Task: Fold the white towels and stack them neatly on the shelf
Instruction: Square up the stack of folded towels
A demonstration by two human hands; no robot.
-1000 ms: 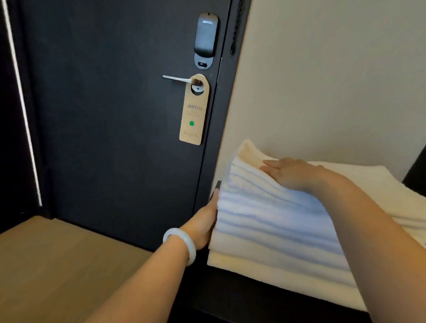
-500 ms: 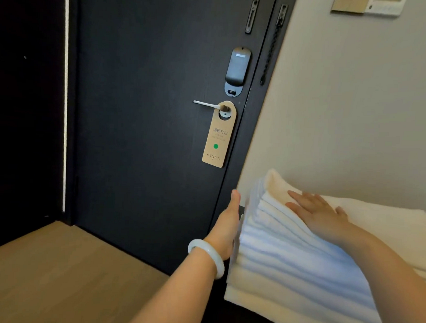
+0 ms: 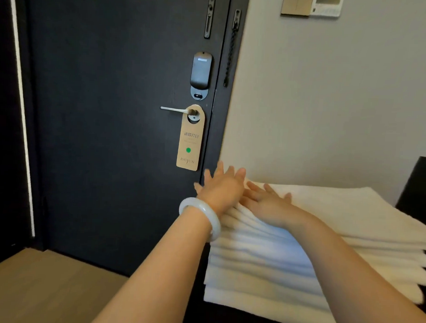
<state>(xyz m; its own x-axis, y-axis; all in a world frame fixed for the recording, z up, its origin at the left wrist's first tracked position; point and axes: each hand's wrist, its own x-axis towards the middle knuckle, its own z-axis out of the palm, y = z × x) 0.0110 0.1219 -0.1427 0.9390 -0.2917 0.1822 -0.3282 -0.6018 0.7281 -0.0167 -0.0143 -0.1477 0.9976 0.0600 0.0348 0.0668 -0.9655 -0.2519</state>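
Note:
A stack of several folded white towels [image 3: 350, 219] lies on a dark shelf [image 3: 250, 317] against the wall, right of the door. My right hand [image 3: 268, 204] rests flat on the top towel near its left edge, fingers straight and spread. My left hand [image 3: 220, 185], with a pale bangle on the wrist, is raised at the stack's upper left corner with fingers straight and spread, blurred by motion. Whether it touches the towels I cannot tell. Neither hand grips anything.
A dark door [image 3: 111, 133] stands left of the stack, with a lever handle [image 3: 177, 110], a tan door hanger [image 3: 189, 141] and an electronic lock [image 3: 201, 74]. A dark upright panel [image 3: 418, 188] flanks the stack at the right. Wooden floor [image 3: 45, 288] lies at the lower left.
My left hand has risen from the stack's left side to its top left corner. My right hand has stayed flat on the top towel. The camera has tilted upward.

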